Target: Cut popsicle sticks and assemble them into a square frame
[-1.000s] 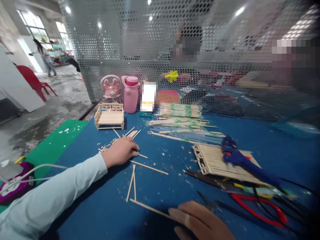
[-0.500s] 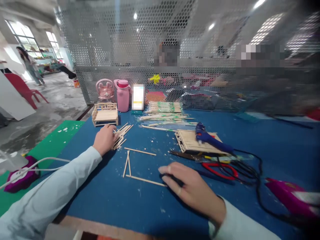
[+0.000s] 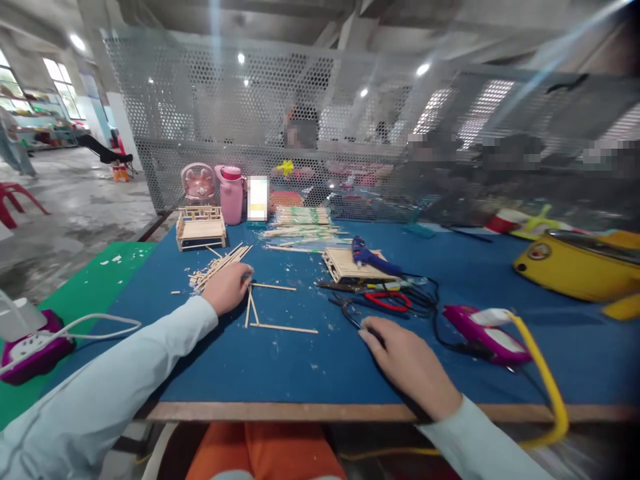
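My left hand (image 3: 228,288) is closed at the right edge of a pile of short sticks (image 3: 216,268); what its fingertips hold is too small to make out. Beside it, several thin sticks (image 3: 284,328) lie laid out on the blue mat, two of them meeting at a narrow angle. My right hand (image 3: 407,357) is closed, thumb and fingers at the handle end of dark pliers (image 3: 346,308). Behind the pile stands a small stick-built piece with railings (image 3: 201,230). A blue glue gun (image 3: 373,257) rests on a slatted stick panel (image 3: 345,263).
Red-handled pliers (image 3: 389,301) and black cables lie right of centre. Purple power strips (image 3: 487,333) sit at both sides. A yellow container (image 3: 580,263) is at the far right. A pink flask (image 3: 231,193), a bright screen (image 3: 258,198) and bundled sticks (image 3: 303,215) stand before the perforated screen.
My left hand has moved right, off the pile toward the laid-out sticks. My right hand has moved right to the dark pliers. The view has shifted right.
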The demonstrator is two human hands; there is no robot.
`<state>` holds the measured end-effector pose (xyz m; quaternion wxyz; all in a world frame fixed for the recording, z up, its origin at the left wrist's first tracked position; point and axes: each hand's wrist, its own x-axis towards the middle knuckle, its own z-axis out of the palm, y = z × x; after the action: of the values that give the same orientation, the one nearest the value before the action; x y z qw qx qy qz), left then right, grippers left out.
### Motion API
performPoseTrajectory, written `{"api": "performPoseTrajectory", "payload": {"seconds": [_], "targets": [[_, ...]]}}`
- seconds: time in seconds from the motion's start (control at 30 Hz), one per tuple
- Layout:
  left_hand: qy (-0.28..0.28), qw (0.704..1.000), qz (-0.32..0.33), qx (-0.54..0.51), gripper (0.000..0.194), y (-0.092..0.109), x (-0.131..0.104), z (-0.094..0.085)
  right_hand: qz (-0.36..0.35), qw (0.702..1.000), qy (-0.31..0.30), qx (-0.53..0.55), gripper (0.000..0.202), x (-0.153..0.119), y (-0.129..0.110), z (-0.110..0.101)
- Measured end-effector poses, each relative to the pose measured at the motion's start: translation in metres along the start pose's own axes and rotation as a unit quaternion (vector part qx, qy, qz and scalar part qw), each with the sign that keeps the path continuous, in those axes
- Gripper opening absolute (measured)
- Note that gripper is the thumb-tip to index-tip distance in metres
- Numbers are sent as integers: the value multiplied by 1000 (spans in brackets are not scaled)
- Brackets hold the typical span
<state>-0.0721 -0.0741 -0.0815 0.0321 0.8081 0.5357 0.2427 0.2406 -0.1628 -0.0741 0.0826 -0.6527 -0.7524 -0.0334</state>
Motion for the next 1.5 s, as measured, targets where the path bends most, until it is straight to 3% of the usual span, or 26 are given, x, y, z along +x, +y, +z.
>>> {"api": "performPoseTrajectory", "payload": {"seconds": [0.13,0.23,0.3,0.43,0.6,0.77,0.9,1.0,1.23,1.5], "targets": [[14,1000,-23,-12,23,-3,2,-3,10,998,-20,-64,20,23,-21,-16],[-10,998,-62,-24,23,4,-3,-8,-94,995,22,-28,22,51,-44,-25],[-37,995,-84,-35,27,11,-10,-10,-180,983,15,16,20,71,-61,-25],[-92,987,-115,-66,41,19,-21,-13,-215,971,40,95,18,95,-82,-8],[-116,985,-103,-82,40,19,-27,-16,-216,960,2,179,15,88,-80,11],[-115,987,-94,-58,42,25,-28,-20,-209,960,2,184,17,80,-81,5],[-110,989,-97,5,27,28,-26,-19,-311,932,-62,174,20,73,-83,-3],[-111,989,-98,25,15,27,-23,-20,-362,914,-98,156,9,69,-83,-3],[-145,982,-121,-7,13,20,-21,-25,-393,902,-115,135,15,70,-81,-2],[-127,979,-137,78,17,19,-22,-26,-372,916,-91,120,18,69,-85,1]]}}
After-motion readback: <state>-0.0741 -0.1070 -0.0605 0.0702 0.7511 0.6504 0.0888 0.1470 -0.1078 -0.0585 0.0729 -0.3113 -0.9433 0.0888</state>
